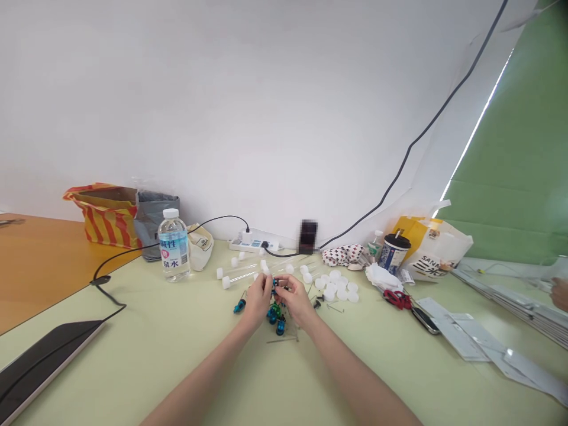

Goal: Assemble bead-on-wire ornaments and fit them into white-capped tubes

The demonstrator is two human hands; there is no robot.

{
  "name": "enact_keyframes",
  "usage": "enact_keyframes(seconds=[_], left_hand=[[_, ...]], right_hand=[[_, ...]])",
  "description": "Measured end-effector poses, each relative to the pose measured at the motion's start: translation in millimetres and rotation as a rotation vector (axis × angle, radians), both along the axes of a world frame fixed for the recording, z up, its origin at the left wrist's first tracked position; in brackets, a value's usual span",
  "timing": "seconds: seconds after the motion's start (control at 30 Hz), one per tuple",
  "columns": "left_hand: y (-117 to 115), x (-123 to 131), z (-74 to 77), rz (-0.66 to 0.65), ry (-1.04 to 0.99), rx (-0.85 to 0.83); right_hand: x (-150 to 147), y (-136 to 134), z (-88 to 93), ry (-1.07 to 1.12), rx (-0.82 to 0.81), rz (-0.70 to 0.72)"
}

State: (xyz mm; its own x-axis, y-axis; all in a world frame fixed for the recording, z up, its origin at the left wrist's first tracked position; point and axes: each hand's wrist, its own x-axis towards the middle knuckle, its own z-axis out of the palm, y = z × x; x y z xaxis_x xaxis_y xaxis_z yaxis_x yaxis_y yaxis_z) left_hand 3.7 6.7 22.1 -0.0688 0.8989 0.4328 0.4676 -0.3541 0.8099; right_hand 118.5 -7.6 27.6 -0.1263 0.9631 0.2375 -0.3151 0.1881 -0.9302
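At the middle of the table, my left hand (258, 299) and my right hand (296, 299) are close together with fingers pinched. Between their fingertips is a small blue piece (275, 283); its exact kind is too small to make out. Just below the hands lie several shiny blue pieces (280, 326) with a green one (277, 310) among them. Another blue piece (240, 305) rests left of my left hand. Thin metal pins (282, 339) lie nearest me, and small black parts (317, 303) sit right of my right hand.
White round caps (341, 285) and clear capped tubes (239, 276) lie behind the hands. A water bottle (174, 245) stands left, near a power strip (255, 244). Rightward are a cup (394, 253), red-handled scissors (396, 299) and white packets (461, 331). Another person's hand (560, 294) shows far right.
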Motion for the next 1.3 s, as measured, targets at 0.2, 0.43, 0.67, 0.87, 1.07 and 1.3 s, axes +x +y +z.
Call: enact_keyframes(seconds=[0.2,0.43,0.67,0.87,1.07,1.3], left_hand=[[-2,1,1.2,-0.026,0.071,0.046],[0,0,-0.8,-0.038,-0.046,0.006],[-2,0,-0.8,-0.069,-0.043,0.026],[0,-2,-1.3,-0.037,-0.055,0.050],[-1,-2,0.1,-0.044,-0.070,0.053],[0,-2,-2.1,-0.061,-0.070,0.056]], right_hand=[[1,3,-3.2,-0.003,-0.016,-0.034],[1,2,-2.1,-0.099,0.114,-0.062],[0,3,-4.0,-0.165,0.020,-0.057],[-1,2,-1.4,-0.042,-0.083,-0.026],[1,-3,5.6,0.035,-0.074,0.010],[1,-6,7.9,0.002,-0.108,0.024]])
